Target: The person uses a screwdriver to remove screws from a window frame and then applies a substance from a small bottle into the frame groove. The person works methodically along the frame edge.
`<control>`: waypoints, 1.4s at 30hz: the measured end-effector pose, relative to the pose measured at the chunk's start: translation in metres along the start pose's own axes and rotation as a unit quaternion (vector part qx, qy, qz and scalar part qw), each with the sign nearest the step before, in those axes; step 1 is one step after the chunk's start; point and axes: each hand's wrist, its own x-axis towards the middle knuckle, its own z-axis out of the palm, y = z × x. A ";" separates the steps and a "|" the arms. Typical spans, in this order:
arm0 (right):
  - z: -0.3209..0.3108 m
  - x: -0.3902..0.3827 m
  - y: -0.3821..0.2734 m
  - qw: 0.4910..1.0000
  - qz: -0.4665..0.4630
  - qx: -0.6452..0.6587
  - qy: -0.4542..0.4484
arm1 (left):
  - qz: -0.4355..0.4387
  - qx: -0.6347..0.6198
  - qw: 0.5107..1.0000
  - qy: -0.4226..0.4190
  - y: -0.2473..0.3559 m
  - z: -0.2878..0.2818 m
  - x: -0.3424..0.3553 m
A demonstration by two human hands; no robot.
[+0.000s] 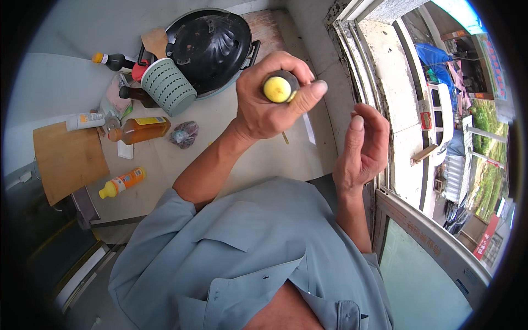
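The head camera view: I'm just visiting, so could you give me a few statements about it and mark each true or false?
1. The left grip is around a dark object with a round yellow end. True.
2. The black lid appears farther right than the slotted basket. True.
3. The right grip is inside that basket. False: it is apart from it, near the window frame.
4. The orange bottle has a blue cap. False: its cap is yellow.
5. The shirt is grey-blue. True.

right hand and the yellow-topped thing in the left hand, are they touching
Apart. The head view shows a plain gap between the half-curled right hand and the yellow-topped thing gripped in the left hand.
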 end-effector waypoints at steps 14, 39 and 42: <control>0.067 -0.121 0.113 0.848 0.092 -0.371 -0.366 | -0.313 0.216 0.921 0.089 0.025 -0.104 -0.107; 0.080 -0.126 0.127 0.783 0.000 -0.454 -0.425 | -0.304 0.295 0.905 -0.035 0.011 -0.056 -0.140; 0.082 -0.118 0.124 0.779 0.013 -0.444 -0.441 | -0.306 0.295 0.904 -0.044 0.007 -0.053 -0.144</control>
